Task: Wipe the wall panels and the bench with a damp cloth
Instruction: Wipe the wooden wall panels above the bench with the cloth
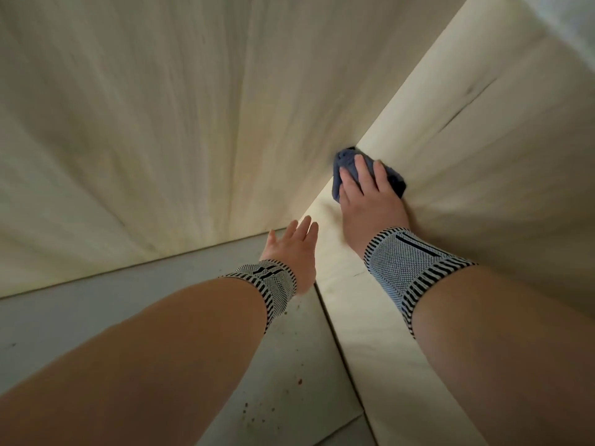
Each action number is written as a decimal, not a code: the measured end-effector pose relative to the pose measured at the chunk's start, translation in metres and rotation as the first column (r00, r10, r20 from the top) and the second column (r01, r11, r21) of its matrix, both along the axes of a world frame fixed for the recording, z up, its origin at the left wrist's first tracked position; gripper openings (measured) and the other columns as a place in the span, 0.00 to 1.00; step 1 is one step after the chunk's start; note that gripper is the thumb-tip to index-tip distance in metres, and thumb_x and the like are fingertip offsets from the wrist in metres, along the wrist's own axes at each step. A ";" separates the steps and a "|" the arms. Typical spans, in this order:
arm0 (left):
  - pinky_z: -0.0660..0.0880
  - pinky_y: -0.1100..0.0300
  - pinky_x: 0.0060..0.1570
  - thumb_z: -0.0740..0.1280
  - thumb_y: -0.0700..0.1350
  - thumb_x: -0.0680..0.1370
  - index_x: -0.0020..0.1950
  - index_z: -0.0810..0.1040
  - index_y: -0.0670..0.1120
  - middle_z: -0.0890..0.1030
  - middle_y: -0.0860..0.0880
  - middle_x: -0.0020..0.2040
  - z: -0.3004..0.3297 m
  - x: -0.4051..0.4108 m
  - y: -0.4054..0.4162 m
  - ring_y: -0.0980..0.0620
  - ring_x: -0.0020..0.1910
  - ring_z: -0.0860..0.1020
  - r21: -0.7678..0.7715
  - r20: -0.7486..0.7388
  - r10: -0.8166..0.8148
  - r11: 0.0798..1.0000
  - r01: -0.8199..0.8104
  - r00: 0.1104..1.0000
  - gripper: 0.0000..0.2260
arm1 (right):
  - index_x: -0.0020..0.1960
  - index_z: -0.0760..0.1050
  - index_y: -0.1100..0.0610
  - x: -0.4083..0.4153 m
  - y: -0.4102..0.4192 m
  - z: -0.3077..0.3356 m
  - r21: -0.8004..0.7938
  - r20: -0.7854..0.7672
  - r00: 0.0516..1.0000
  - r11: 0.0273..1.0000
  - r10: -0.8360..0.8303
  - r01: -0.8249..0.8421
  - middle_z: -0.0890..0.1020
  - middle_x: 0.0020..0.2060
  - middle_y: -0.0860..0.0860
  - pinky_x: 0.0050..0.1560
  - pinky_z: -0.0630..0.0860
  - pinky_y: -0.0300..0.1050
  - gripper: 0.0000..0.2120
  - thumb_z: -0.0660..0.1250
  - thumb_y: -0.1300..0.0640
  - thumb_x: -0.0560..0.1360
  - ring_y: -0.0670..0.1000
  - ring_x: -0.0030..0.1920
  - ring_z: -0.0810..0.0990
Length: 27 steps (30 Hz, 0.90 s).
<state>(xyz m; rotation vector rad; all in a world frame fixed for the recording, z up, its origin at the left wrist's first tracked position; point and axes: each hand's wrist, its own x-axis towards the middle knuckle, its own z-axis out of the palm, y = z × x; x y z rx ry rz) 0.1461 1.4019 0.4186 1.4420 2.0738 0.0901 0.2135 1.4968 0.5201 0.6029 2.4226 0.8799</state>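
Grey tiled floor, speckled with dark crumbs.

Grey floor seen at lower left, laid in large tiles with thin joints. Small dark specks scattered on tile near centre bottom. Black-and-white knitted wristbands worn on both wrists.

Count: 1 blue cloth, 2 hands — left, right, 2 striped wrist bands — left, right.
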 end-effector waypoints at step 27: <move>0.40 0.38 0.75 0.61 0.41 0.79 0.81 0.39 0.47 0.39 0.50 0.81 -0.093 0.145 -0.081 0.46 0.79 0.35 -0.211 0.012 -0.313 0.927 0.309 0.950 0.38 | 0.76 0.61 0.61 0.231 -0.103 -0.159 -0.435 0.621 0.784 0.839 0.018 0.325 0.55 0.78 0.56 0.76 0.36 0.53 0.24 0.46 0.51 0.84 0.61 0.78 0.42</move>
